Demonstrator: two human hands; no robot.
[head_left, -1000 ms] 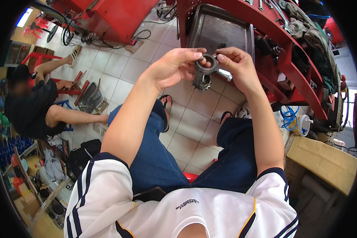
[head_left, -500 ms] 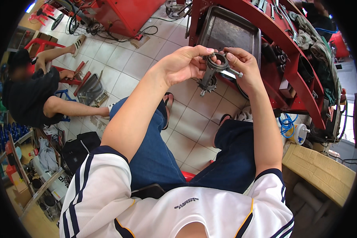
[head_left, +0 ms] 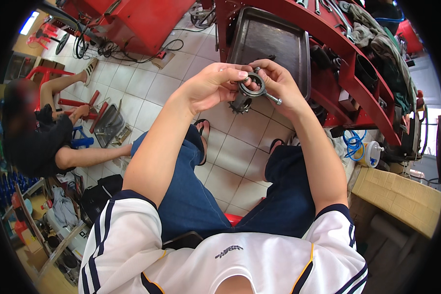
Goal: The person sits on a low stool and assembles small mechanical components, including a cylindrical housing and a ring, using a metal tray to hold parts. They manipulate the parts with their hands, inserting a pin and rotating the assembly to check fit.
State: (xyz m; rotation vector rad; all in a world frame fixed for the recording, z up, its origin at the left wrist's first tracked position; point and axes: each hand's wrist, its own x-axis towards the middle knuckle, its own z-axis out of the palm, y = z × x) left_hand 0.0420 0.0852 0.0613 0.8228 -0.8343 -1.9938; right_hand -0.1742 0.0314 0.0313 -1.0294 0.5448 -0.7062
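Both my hands hold a dark metal part (head_left: 241,102) above the floor, between me and the red workbench. It has a round ring at its upper end, a short body below and a toothed or pronged lower end. A silvery bolt (head_left: 274,99) juts from its right side. My left hand (head_left: 206,88) is closed on the ring's left side, thumb on the rim and fingertips partly hidden behind. My right hand (head_left: 279,84) pinches at the ring's upper right, by a small bolt head (head_left: 257,70). The exact kind of part cannot be told.
A dark metal tray (head_left: 269,39) sits in the red workbench (head_left: 350,68), which carries wrenches and rags. At the right are a coiled blue hose (head_left: 354,145) and cardboard (head_left: 397,198). Another person (head_left: 29,127) sits at the left near a grey tray (head_left: 109,126).
My hands and the metal part have shifted left and slightly nearer to me. The part has tipped, so its ring faces up more and its lower end shows less.
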